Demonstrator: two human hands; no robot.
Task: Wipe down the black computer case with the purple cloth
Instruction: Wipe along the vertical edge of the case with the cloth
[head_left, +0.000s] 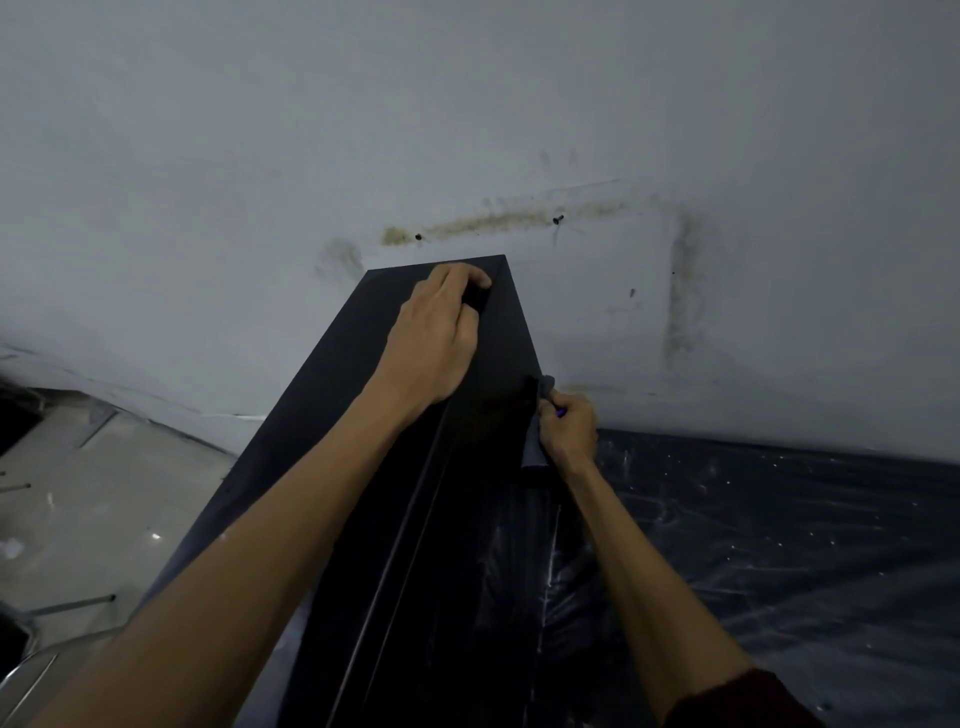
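Note:
The black computer case (332, 395) stands tall in the middle of the view, its far end against the wall. My left hand (434, 332) lies on its top near the far end, fingers curled over a dark recess at the edge. My right hand (566, 431) grips the purple cloth (535, 447), which looks grey in this dim light, and presses it against the case's right side. Only a strip of the cloth shows beside the hand.
A stained white wall (519, 130) rises right behind the case. Dark plastic sheeting (779, 545) speckled with white covers the floor on the right. Pale floor tiles (104, 493) with a few thin rods lie on the left.

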